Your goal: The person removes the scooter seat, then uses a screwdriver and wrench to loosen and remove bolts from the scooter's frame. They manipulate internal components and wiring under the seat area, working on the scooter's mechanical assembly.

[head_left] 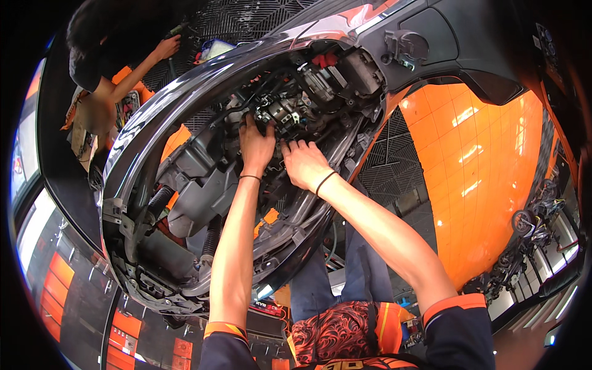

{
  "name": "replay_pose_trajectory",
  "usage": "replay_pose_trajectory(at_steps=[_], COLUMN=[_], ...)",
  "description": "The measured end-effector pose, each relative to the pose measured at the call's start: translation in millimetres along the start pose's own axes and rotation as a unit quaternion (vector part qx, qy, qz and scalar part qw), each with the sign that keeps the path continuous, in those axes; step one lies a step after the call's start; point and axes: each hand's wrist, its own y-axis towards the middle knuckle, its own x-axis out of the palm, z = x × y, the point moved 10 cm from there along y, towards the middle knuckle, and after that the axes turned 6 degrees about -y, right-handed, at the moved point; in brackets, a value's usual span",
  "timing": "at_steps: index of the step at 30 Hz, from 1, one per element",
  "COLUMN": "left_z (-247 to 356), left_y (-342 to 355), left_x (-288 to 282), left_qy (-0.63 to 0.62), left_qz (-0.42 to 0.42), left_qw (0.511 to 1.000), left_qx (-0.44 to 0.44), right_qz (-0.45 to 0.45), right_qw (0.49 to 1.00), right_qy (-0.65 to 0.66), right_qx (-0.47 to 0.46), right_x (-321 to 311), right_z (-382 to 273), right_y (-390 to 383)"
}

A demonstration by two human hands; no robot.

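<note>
A scooter's opened body stretches across the view, its engine bay laid bare. My left hand reaches down into the bay, fingers bent around something next to a metal engine part; its fingertips are partly hidden among dark hoses. Just to its right, my right hand is closed with curled fingers at the lower edge of the same part. Whatever either hand pinches is too small or too hidden to name. Both forearms cross over the near rim of the bodywork.
A co-worker's hand is beyond the scooter at far left. A grey plastic housing and a black coil spring sit in the frame left of my arms. Orange floor tiles lie right; parked motorcycles stand farther off.
</note>
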Motion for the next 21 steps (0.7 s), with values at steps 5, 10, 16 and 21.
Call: replay_pose_trajectory(at_steps=[5,10,16,21], left_z=[-4,23,59,67], left_y=[9,10,6,8], left_x=[3,-2,7,13], left_qy=[0.070,0.151,0.180,0.221], left_qz=[0.048,0.073,0.091,0.083], left_qw=[0.996,0.982,0.964,0.954], left_qx=[0.029,0.092,0.175,0.187], right_qz=[0.059,0.130,0.312,0.346], right_qw=[0.998,0.982,0.915,0.895], right_qy=[0.038,0.135,0.257,0.281], right_qx=[0.005,0.017,0.014,0.015], right_x=[-37,-71,-101,-101], right_z=[18,45,56,59], right_y=[-18,-61,-78,-80])
